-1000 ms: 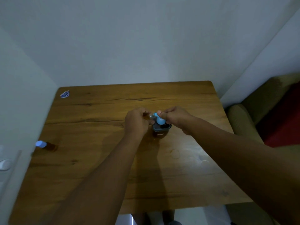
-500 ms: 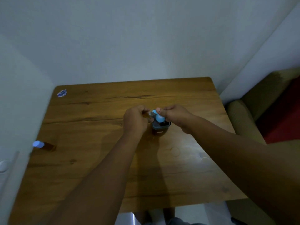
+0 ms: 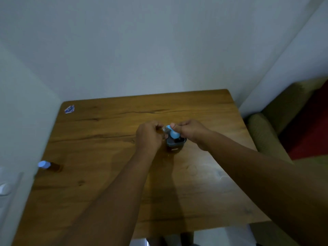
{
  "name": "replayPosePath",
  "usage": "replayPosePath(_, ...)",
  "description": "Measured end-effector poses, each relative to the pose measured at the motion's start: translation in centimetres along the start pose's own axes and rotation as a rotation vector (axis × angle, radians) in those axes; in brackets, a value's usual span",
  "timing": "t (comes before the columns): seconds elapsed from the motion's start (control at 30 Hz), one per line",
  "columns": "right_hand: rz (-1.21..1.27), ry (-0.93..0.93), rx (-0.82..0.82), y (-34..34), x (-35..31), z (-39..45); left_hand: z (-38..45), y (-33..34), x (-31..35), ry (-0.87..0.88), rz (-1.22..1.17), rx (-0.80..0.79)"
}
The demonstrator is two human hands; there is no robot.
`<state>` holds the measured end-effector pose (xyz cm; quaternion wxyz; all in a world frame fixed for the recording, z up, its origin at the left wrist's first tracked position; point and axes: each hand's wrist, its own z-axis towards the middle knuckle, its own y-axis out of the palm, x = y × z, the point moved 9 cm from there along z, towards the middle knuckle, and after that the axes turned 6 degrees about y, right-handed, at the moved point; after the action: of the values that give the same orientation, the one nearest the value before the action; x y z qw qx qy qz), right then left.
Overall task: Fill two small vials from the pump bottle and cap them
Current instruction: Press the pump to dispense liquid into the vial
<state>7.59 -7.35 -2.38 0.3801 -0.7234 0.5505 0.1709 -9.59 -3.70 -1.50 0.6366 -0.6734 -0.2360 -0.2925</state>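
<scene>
Your left hand (image 3: pixel 149 137) is pinching a tiny vial (image 3: pixel 164 129) right up against the pump bottle (image 3: pixel 174 145), so the spout lands in its mouth. Right hand (image 3: pixel 190 131) is curled around the blue pump head (image 3: pixel 173 133), thumb on top, probably to press. The capped vial (image 3: pixel 48 165) sits well off to the left, likely finished.

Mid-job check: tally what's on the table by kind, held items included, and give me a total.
Vials: 2, a capped vial lying by the table's left edge and a vial held in the left hand
Pump bottles: 1, the pump bottle under the right hand
Stickers: 1, a blue sticker
Total: 4
</scene>
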Motion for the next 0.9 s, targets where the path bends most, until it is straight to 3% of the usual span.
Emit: replayPosePath(0.9,0.032,0.027,-0.022,-0.1,0.3,0.6,0.3,0.2,-0.2,0.019,-0.016,-0.009)
